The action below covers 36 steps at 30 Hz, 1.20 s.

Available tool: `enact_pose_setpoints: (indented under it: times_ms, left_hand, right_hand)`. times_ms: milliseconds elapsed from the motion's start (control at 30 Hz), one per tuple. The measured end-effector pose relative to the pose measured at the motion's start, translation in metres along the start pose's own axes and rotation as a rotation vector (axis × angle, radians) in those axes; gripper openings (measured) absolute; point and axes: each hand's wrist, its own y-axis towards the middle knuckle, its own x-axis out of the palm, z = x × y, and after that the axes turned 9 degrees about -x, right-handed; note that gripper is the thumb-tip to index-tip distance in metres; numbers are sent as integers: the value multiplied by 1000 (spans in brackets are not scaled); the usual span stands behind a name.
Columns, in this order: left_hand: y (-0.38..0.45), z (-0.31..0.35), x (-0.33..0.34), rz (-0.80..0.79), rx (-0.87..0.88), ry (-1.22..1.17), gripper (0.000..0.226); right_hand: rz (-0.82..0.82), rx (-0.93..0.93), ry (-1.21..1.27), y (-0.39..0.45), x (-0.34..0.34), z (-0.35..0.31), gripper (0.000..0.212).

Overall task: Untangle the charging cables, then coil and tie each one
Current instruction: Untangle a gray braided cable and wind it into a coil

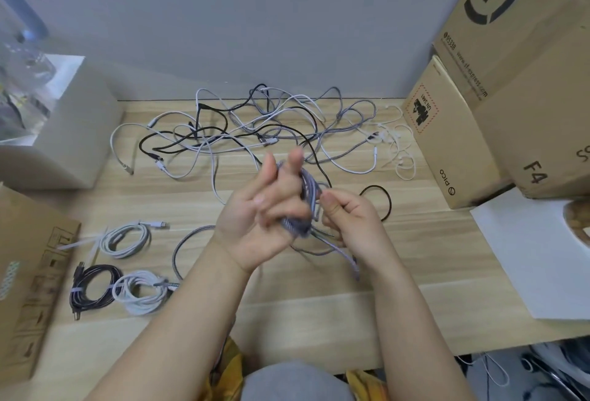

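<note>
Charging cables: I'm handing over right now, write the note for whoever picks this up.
Left hand: the grey braided cable is wound round its fingers as a coil.
Right hand: pinches that same cable beside the coil; its loose tail hangs below the hands.
Done: three coiled, tied cables at the left of the table: white coil, black coil, second white coil.
Left: finish winding and tie the grey cable, then work through the tangled pile at the back, plus the loose black cable on the right.
</note>
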Motion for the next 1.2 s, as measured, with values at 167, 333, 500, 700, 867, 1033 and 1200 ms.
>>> enact_pose_setpoints:
  times_ms: [167, 333, 500, 700, 867, 1033, 1200]
  left_hand:
    - [9, 19, 1, 304, 382, 44, 49]
    - [12, 32, -1, 461, 583, 238, 55]
    - [18, 18, -10, 789, 350, 1111, 58]
    - [12, 9, -13, 849, -49, 1769, 46]
    - [11, 10, -4, 839, -427, 1832, 13]
    - [18, 13, -5, 1007, -302, 2052, 20]
    - [19, 15, -5, 1049, 53, 1604, 16]
  right_hand:
    - [-202, 177, 62, -5, -6, -5, 20]
    - [-383, 205, -254, -15, -3, -15, 11]
    - [-376, 151, -638, -15, 5, -15, 27]
    - [-196, 99, -904, -17, 0, -25, 37]
    - [192, 1, -942, -14, -11, -24, 37]
    - [308, -85, -933, -13, -1, -15, 31]
    - [382, -132, -81, -6, 9, -15, 24]
